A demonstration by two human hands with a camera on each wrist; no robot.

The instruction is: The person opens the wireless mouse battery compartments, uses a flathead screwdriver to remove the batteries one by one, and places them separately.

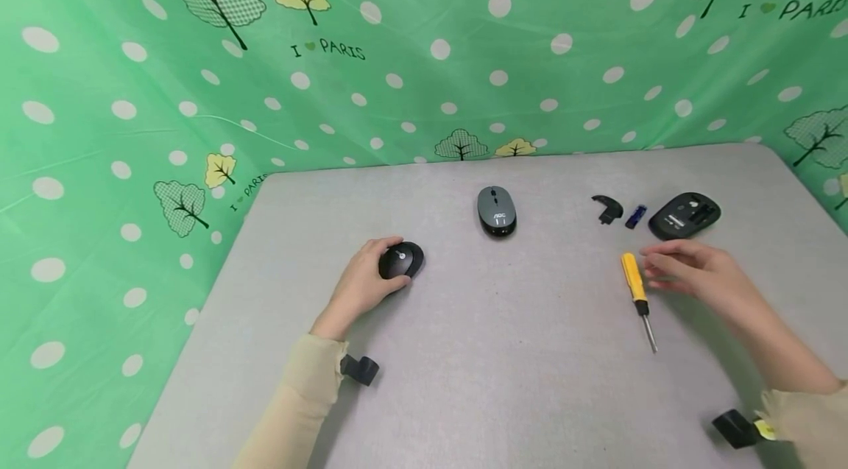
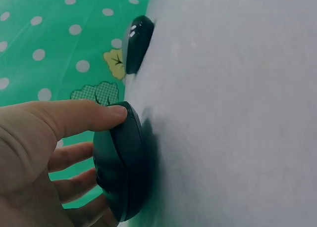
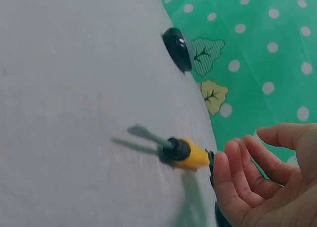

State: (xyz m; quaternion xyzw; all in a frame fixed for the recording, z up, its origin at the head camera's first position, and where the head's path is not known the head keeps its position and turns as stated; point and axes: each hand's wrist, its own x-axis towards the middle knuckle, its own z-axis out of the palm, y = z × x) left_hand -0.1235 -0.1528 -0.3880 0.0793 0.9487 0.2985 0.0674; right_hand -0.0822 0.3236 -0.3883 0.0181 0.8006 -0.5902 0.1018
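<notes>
My left hand [image 1: 364,277] grips a black computer mouse [image 1: 405,261] at the left of the table, thumb on one side and fingers on the other. The left wrist view shows the thumb pressed on the end of this mouse [image 2: 121,162], close to the tabletop. On the right, my right hand [image 1: 695,274] hovers with loosely bent fingers and holds nothing. Just left of its fingertips lies a screwdriver [image 1: 634,281] with a yellow handle, its metal shaft toward me. The right wrist view also has the screwdriver [image 3: 190,154] beside the fingers.
A grey-and-black AOC mouse [image 1: 497,211] stands at the back middle. Behind the right hand lie an upturned black mouse [image 1: 685,216], a small blue piece, perhaps a battery [image 1: 636,216], and a curved black cover [image 1: 609,209]. Green printed cloth [image 1: 397,27] hangs behind the grey table [image 1: 503,366].
</notes>
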